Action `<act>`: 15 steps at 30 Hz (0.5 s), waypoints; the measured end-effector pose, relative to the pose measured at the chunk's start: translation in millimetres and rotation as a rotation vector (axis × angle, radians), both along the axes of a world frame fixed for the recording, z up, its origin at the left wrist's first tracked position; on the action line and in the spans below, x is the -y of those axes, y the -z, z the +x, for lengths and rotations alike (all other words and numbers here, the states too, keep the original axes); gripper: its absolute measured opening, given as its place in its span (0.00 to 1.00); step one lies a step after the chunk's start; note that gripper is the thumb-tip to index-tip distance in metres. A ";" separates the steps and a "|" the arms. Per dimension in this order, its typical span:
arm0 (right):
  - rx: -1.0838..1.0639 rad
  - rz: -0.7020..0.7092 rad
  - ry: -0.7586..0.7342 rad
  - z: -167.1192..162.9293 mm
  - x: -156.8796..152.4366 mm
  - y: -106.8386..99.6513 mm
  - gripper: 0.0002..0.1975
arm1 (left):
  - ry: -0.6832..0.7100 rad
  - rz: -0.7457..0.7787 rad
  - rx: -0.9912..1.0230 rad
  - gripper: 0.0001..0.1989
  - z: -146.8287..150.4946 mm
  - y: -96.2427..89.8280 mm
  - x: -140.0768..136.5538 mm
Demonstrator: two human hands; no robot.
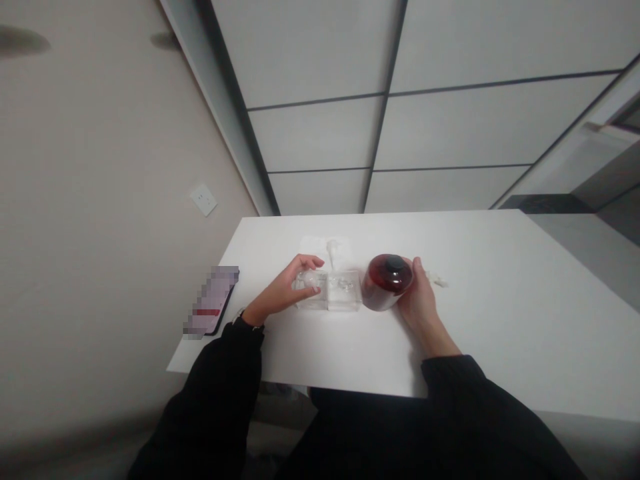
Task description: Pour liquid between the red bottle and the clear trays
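My right hand point(417, 297) is wrapped round the side of a dark red bottle point(380, 290) with a black cap on top. The bottle leans a little above or on the tabletop; I cannot tell if its base touches. Just left of it, two clear square bottles point(345, 300) stand side by side. My left hand point(290, 283) reaches over the left one, thumb and fingers apart around its whitish round top point(311, 280). Whether the fingertips touch it is unclear. Behind the clear bottles, a white pump head point(333, 250) lies on a pale sheet of tissue.
The white table point(340, 353) ends close to my body. A phone point(215, 303) lies by its left edge. Crumpled white tissue point(437, 280) is to the right of my right hand. Behind stand white panelled doors point(320, 133); a wall with a socket point(203, 199) is at left.
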State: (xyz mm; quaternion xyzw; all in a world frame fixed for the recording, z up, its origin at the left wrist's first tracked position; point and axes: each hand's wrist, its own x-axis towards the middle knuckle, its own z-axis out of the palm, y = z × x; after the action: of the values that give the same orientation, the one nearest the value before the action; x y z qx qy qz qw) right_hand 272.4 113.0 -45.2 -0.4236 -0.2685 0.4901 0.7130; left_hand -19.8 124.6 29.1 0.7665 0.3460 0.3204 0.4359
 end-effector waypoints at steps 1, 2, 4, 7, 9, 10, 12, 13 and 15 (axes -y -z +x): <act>0.001 -0.002 -0.001 -0.2 0.2 -0.4 0.27 | -0.026 0.008 0.022 0.18 2.6 1.8 0.1; 0.003 -0.003 -0.001 -0.5 0.5 -0.8 0.28 | -0.047 0.016 0.043 0.18 5.2 3.8 0.2; 0.008 -0.006 -0.002 -1.2 1.2 -2.0 0.28 | -0.074 0.031 0.066 0.18 9.7 7.6 0.3; 0.017 -0.007 -0.003 -2.6 2.5 -4.3 0.28 | -0.072 0.062 0.049 0.12 12.7 10.3 1.3; 0.032 -0.007 -0.009 -3.6 3.1 -5.8 0.28 | -0.056 0.093 0.028 0.10 12.7 10.1 2.2; 0.043 -0.009 -0.011 -4.2 3.4 -6.4 0.29 | -0.052 0.106 0.019 0.10 12.5 9.8 2.7; 0.074 -0.023 -0.017 -5.2 3.9 -6.7 0.31 | -0.064 0.122 0.002 0.12 12.4 9.1 3.2; 0.110 -0.038 -0.026 -5.6 4.3 -6.5 0.32 | -0.077 0.123 -0.004 0.13 12.7 8.9 3.3; 0.212 -0.077 -0.054 -5.7 5.7 -5.7 0.36 | -0.107 0.121 -0.013 0.13 13.7 9.2 3.0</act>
State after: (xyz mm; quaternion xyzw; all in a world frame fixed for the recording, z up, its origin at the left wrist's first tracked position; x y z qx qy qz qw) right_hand 266.7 107.2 -39.5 -0.4929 -0.3346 0.4713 0.6504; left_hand -6.1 121.6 19.9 0.7740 0.3693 0.3585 0.3688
